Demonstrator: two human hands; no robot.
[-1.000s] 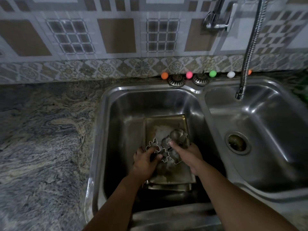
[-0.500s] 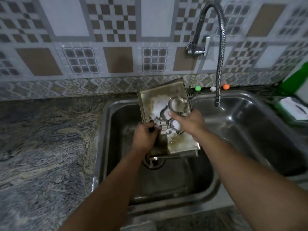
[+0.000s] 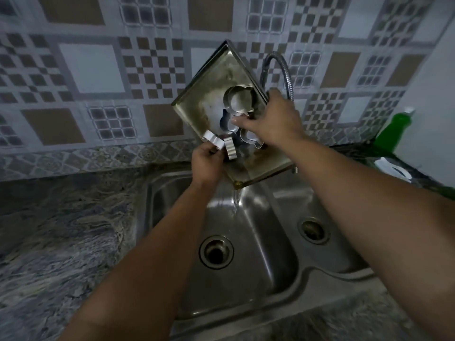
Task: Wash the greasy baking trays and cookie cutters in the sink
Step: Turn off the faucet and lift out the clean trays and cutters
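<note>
Fingers (image 3: 242, 120) of the right hand (image 3: 273, 121) press a cluster of cookie cutters (image 3: 237, 112) flat against the face of the baking tray (image 3: 209, 94), with the rest of that hand wrapped round the tray's right edge. The left hand (image 3: 205, 161) is clenched at the tray's lower left edge, gripping it together with two more fluted cutters (image 3: 221, 143) that stick out above the knuckles. The tray is lifted high and tipped on one corner above the double sink (image 3: 251, 242), in front of the tiled wall. A thin stream of water (image 3: 235, 201) runs off its lowest corner into the left basin. A green dish soap bottle (image 3: 394, 129) stands at the right.
</note>
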